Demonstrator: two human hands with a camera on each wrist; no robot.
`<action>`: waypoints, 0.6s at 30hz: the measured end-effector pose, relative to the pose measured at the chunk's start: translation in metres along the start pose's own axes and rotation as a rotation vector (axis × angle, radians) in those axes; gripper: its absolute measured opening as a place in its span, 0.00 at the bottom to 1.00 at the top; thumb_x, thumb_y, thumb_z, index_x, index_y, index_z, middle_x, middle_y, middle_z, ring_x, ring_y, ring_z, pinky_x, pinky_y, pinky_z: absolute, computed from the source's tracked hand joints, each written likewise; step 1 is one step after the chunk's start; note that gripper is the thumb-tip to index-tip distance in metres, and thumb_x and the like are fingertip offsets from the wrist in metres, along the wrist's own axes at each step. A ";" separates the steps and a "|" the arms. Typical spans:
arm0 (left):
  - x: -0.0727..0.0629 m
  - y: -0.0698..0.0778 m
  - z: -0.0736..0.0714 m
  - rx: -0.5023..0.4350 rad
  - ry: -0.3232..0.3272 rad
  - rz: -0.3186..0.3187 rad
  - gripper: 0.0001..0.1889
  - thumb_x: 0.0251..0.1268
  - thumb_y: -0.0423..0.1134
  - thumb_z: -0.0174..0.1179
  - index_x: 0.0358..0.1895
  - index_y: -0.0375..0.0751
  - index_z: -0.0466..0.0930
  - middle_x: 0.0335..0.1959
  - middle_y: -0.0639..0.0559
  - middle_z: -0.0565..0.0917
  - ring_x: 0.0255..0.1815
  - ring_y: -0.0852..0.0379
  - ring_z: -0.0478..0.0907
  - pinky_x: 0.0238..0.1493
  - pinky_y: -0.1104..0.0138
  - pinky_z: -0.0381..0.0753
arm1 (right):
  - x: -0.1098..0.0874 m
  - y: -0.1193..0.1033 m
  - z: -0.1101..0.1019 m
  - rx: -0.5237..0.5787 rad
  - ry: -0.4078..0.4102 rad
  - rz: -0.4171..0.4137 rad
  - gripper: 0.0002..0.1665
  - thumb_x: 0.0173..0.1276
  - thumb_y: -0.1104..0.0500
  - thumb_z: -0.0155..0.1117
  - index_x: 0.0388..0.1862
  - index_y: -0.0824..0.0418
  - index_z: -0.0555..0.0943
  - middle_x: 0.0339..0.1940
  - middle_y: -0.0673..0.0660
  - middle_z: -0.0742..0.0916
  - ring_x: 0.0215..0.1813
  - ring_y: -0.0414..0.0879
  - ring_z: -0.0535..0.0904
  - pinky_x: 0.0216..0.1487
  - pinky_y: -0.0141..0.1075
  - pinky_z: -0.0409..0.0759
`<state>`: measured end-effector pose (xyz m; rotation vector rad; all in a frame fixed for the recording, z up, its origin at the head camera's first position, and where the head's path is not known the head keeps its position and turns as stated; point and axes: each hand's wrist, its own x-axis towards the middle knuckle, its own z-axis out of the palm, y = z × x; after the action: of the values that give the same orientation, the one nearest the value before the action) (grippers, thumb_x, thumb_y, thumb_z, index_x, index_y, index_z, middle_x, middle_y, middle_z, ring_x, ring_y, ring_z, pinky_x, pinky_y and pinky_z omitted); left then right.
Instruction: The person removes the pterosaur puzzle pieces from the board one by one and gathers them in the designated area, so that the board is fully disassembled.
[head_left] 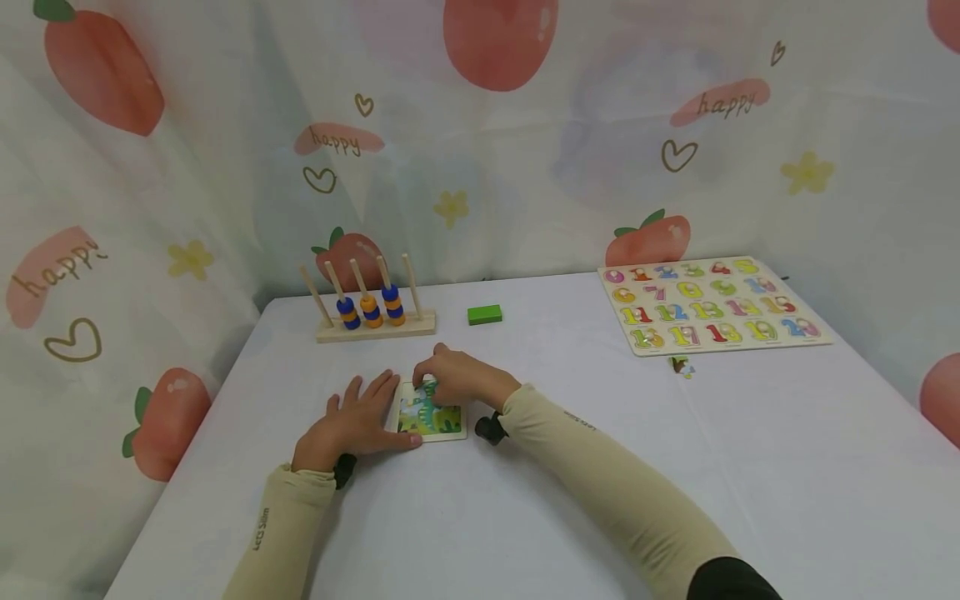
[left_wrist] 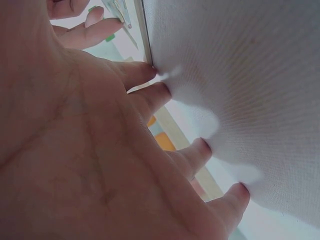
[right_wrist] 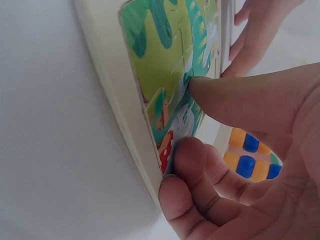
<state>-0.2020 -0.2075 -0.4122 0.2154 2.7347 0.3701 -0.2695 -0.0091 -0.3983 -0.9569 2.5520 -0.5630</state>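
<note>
A small framed jigsaw puzzle [head_left: 431, 422] with a green dinosaur-like picture lies on the table between both hands. My left hand [head_left: 352, 427] spreads along its left side, fingers extended, the thumb at its lower edge. In the left wrist view, the fingertips [left_wrist: 202, 147] rest on the cloth beside the frame. At the puzzle's far side, my right hand [head_left: 463, 377] has its fingers curled. Seen from the right wrist, its thumb [right_wrist: 215, 95] touches the picture while the fingertips pinch a puzzle piece [right_wrist: 167, 147] with a red patch at the frame's edge. Part of that piece is hidden.
Behind the puzzle stands a wooden peg rack [head_left: 375, 327] with blue and orange rings. A green block [head_left: 484, 314] lies to its right. Farther right is a number board [head_left: 720, 304], with a loose puzzle piece [head_left: 681, 367] near its front edge. Printed cloth [head_left: 525, 183] hangs behind the table.
</note>
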 end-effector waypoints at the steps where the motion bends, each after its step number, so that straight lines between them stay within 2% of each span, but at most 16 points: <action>1: 0.000 0.000 0.000 0.001 0.001 0.000 0.62 0.60 0.70 0.72 0.87 0.40 0.52 0.88 0.40 0.51 0.85 0.24 0.40 0.76 0.24 0.41 | 0.000 0.000 0.000 0.001 0.001 0.000 0.20 0.73 0.67 0.71 0.61 0.55 0.88 0.58 0.62 0.80 0.51 0.50 0.77 0.56 0.44 0.83; 10: 0.000 0.001 -0.001 0.013 0.000 0.002 0.61 0.60 0.70 0.72 0.87 0.39 0.52 0.88 0.40 0.51 0.85 0.23 0.41 0.75 0.24 0.42 | 0.001 0.004 0.002 0.036 0.014 0.014 0.20 0.71 0.67 0.72 0.60 0.55 0.89 0.56 0.59 0.80 0.51 0.48 0.76 0.54 0.40 0.82; 18: 0.000 0.001 0.000 0.005 -0.015 0.003 0.61 0.62 0.69 0.71 0.87 0.38 0.51 0.88 0.40 0.50 0.85 0.23 0.39 0.76 0.25 0.40 | 0.000 0.005 0.003 0.063 0.030 -0.006 0.20 0.69 0.70 0.71 0.57 0.57 0.89 0.55 0.60 0.82 0.53 0.48 0.74 0.54 0.41 0.80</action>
<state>-0.2017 -0.2065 -0.4114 0.2230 2.7207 0.3615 -0.2704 -0.0065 -0.4030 -0.9416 2.5420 -0.6605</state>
